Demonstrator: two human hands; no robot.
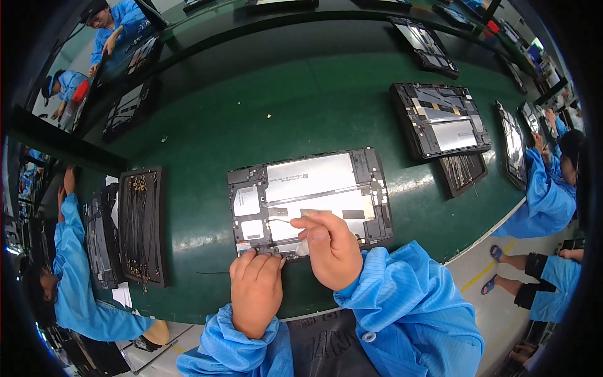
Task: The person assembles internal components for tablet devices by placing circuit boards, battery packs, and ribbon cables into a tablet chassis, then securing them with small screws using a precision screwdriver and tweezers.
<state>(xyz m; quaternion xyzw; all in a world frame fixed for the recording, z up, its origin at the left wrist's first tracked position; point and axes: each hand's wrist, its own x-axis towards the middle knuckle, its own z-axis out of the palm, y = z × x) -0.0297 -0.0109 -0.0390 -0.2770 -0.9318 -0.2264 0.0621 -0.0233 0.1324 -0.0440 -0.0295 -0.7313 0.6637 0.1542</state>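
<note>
An opened tablet [311, 176] lies before me, its silver battery cells and black frame facing up. My right hand [333, 250] is over its near half, the fingers pinched on a thin pointed metal tool [280, 219]. The tool's tip points left, above the lower silver cell. My left hand [256, 289] is closed at the tablet's near left edge, its fingertips against the frame. What those fingers pinch is hidden. A thin black cable [212, 273] sticks out to the left from beside this hand.
At left, a dark tray [162, 229] holds many thin black cables with gold ends, beside more tablet parts [100, 239]. Stacked opened tablets [443, 119] sit at right over another cable tray [463, 173]. Co-workers in blue [543, 195] work at both sides. A raised shelf [314, 25] runs behind.
</note>
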